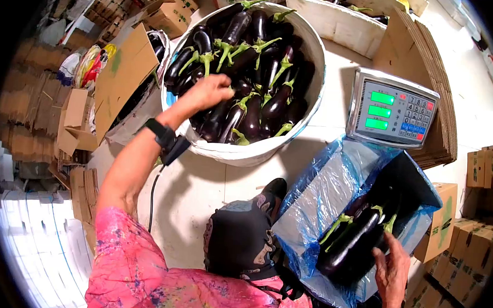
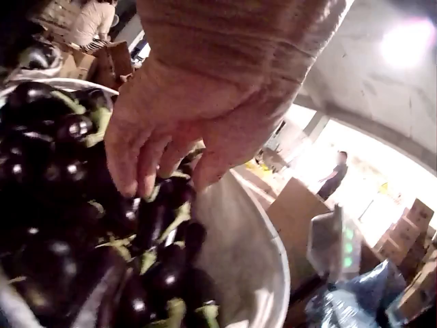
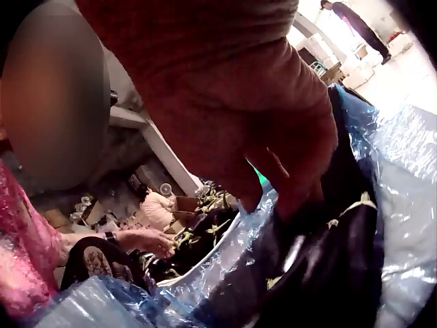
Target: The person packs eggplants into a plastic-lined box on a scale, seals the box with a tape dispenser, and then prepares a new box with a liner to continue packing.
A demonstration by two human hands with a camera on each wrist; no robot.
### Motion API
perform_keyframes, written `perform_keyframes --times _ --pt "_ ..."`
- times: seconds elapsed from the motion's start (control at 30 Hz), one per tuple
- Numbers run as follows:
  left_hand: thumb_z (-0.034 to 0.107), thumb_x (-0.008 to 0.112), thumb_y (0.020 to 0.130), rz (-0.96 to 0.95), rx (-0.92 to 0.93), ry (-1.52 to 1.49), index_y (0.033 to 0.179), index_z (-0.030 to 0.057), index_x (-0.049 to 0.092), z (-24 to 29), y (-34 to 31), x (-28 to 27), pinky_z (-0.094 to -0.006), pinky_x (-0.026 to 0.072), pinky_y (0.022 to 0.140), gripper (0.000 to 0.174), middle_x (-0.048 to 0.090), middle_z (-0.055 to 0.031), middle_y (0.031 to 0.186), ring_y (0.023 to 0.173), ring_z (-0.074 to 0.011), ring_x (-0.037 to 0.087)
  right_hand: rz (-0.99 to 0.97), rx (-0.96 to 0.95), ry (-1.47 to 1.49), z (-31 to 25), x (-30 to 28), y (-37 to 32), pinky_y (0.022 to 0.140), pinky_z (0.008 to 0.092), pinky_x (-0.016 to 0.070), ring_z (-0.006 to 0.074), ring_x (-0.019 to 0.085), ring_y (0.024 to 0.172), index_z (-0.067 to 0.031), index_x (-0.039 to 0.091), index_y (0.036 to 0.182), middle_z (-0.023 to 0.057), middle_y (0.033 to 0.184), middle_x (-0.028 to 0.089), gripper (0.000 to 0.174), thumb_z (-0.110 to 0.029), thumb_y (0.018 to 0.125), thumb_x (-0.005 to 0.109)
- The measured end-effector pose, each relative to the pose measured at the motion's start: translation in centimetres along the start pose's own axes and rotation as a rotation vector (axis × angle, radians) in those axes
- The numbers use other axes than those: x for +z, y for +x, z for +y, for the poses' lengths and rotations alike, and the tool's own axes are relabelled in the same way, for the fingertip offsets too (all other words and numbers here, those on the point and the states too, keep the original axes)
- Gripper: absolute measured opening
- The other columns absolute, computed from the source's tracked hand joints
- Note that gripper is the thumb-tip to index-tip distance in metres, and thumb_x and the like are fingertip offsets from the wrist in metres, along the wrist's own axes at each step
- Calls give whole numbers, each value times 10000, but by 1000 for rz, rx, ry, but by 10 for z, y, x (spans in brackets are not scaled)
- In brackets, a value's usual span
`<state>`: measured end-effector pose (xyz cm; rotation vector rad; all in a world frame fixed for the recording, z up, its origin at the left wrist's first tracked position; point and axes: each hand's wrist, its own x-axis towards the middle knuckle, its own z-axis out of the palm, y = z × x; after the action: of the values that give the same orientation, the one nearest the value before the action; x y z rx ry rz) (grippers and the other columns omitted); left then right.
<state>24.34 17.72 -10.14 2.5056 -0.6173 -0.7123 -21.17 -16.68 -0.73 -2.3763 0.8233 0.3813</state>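
My left hand (image 1: 208, 92) is over a big white-lined tub (image 1: 318, 85) heaped with glossy dark eggplants (image 1: 252, 118). In the left wrist view its fingers (image 2: 147, 167) point down toward the green stems, the thumb apart from them, and nothing shows in its grasp. At the lower right, my right hand (image 1: 391, 270) reaches into a box lined with blue plastic film (image 1: 304, 224). Several eggplants (image 1: 353, 237) lie inside. The fingers of that hand lie right at them, bent slightly downward; in the right wrist view the fingertips overlap the dark skins.
A digital scale (image 1: 392, 108) with green displays stands beyond the lined box, against flattened cardboard (image 1: 421, 63). A white foam crate (image 1: 337, 22) sits at the back. Stacked cartons (image 1: 473, 249) line the right side; a tilted cardboard sheet (image 1: 125, 80) stands left of the tub.
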Motion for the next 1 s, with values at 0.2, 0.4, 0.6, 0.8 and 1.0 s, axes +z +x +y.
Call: perform_keyframes --times 0.2,0.4,0.6,0.8,1.0 --pt "527 749 752 167 -324 216 1313 -41 534 -80 -9 72 -444 471 995 827 594 -285 1284 1202 -400 577 -35 -113 -27 -4 15 4 779 393 526 365 655 890 22 617 1233 234 1125 680 407 -130 861 682" --pt "373 691 839 52 -428 -587 1229 -41 578 -69 -10 56 -375 560 842 580 686 -213 1104 970 -290 691 -141 10 129 -8 15 14 746 362 527 284 680 756 57 596 1243 223 1129 685 418 -124 876 685" --pt "335 507 956 -169 -226 -1506 1402 -61 424 -31 -82 29 -404 609 740 602 641 -282 1143 836 -321 700 -64 -164 80 12 27 20 746 367 527 289 677 773 59 594 1242 219 1125 684 420 -117 871 685" --pt "418 681 899 -144 -51 -1491 1401 -1 439 -9 -120 52 -405 581 845 698 629 -218 1173 952 -275 679 -101 -249 59 12 25 18 803 450 498 448 625 963 10 587 1236 255 1076 650 414 -147 865 686" --pt "355 724 857 -282 157 -1372 1444 -57 350 113 -117 33 -397 595 894 810 582 -151 1226 1045 -246 634 6 -248 13 29 31 11 737 501 486 447 613 893 -41 572 1229 220 993 639 392 -160 869 676"
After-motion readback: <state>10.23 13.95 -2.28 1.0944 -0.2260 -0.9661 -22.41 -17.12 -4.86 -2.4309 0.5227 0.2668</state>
